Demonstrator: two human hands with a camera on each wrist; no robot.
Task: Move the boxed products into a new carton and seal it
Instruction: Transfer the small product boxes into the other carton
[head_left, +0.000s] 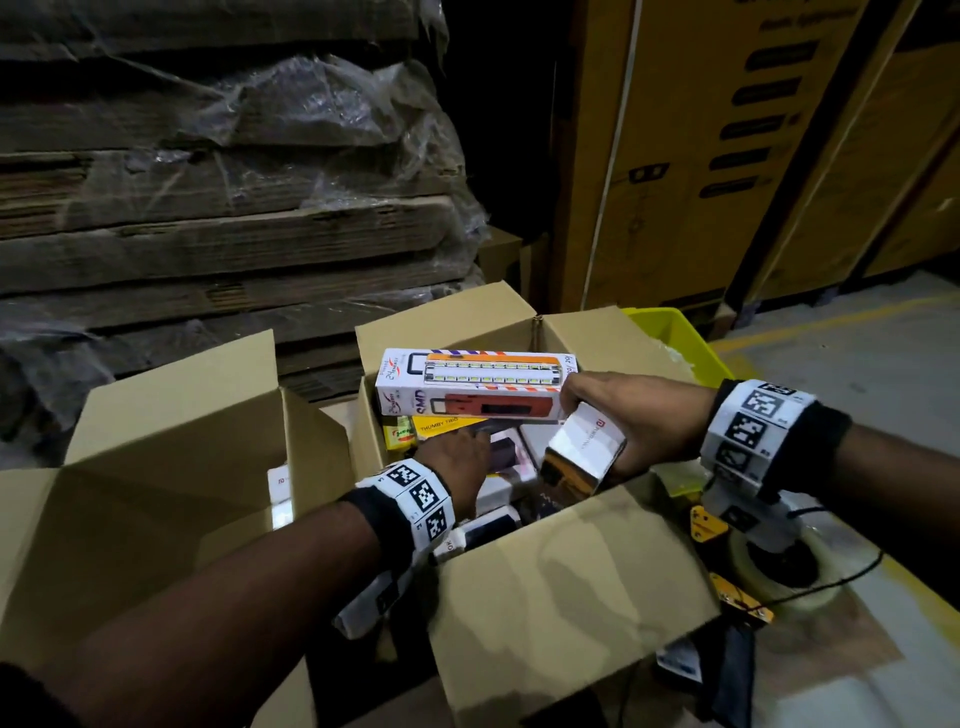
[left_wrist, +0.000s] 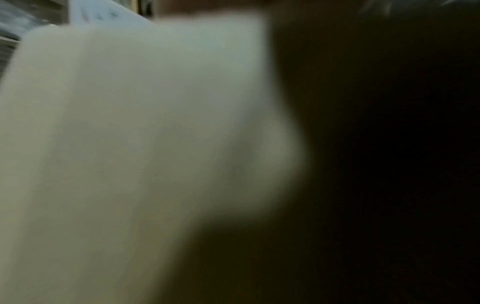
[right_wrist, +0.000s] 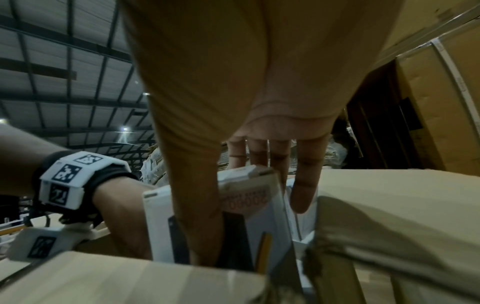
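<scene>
Right hand (head_left: 618, 415) up over the full brown cardboard carton (head_left: 561, 587), fingers (right_wrist: 303, 191) curled round a small white product box (head_left: 587, 447) and the end of a long white and orange lamp box (head_left: 472, 384). Left hand (head_left: 457, 467) down inside among more boxed products (head_left: 498, 514); cannot tell its fingers' state. Just left, a second open brown carton (head_left: 171, 415) with two white boxes (head_left: 280, 496) inside.

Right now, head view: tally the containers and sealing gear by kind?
Open cartons: 2 (left carton, right carton)
Yellow bin: 1
Tape roll: 1
Total: 4
</scene>
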